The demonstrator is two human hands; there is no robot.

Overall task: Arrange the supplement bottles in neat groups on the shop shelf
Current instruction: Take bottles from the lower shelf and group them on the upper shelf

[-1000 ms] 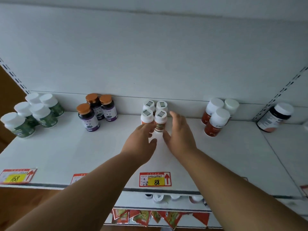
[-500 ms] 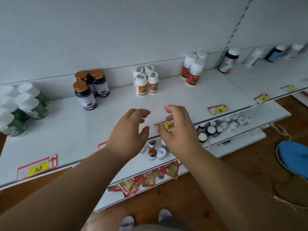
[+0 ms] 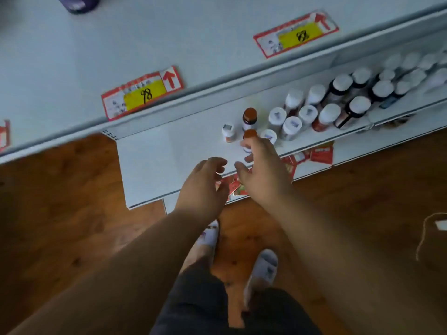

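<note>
Two shelves show: upper shelf (image 3: 193, 39) with price tags, lower shelf (image 3: 174, 151) carrying the supplement bottles (image 3: 329, 110) (crowded toward its right). Left hand (image 3: 202, 187) hovers over the front edge, fingers loosely curled, empty. Right hand (image 3: 262, 168) reaches an orange-capped bottle (image 3: 249, 134); grip cannot be confirmed.

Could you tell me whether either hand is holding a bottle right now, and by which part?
Neither holds anything. The right hand reaches over the orange-capped bottle without gripping it, and the left hand hovers, loosely curled.
</note>
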